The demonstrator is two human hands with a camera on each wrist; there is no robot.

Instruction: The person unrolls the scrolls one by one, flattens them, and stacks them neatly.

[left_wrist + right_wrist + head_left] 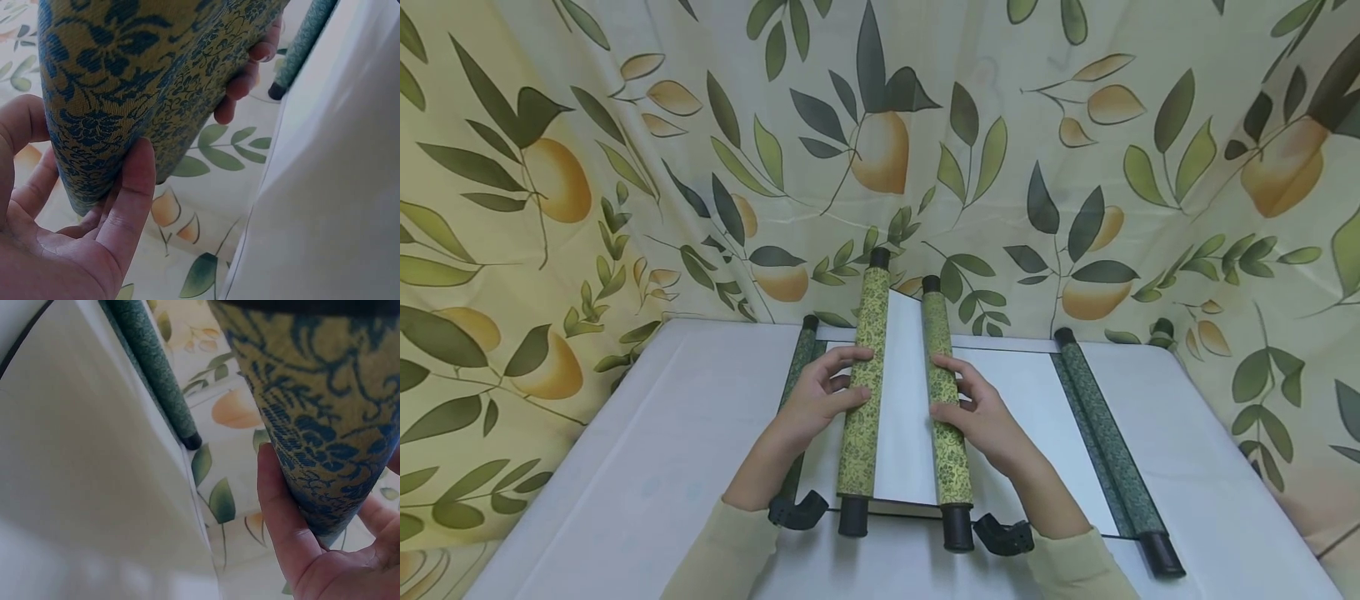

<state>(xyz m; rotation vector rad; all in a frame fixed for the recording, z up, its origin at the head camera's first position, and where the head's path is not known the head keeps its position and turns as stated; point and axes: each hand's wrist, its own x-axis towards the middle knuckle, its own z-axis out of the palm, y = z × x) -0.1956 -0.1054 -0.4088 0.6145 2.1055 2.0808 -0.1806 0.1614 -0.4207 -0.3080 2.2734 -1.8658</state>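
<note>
A hanging scroll with yellow brocade rolls is partly unrolled, a strip of white paper (907, 392) showing between them. My left hand (820, 396) grips the left roll (862, 400), thumb and fingers round its side. On the opposite side my right hand (988, 412) holds the right roll (946, 400) the same way. Black knobs cap both rolls. In the left wrist view the brocade (119, 81) shows blue flowers and vines. Beneath lies a second scroll (1026, 400), spread flat, with dark green rolls; the yellow one covers its middle.
The second scroll's right roll (1108, 442) lies toward the table's right side; its left roll (797, 375) shows behind my left hand. A white cloth covers the table (647, 442). A leaf-and-fruit patterned curtain (715, 125) hangs behind it. Black wrist mounts (799, 510) sit below my hands.
</note>
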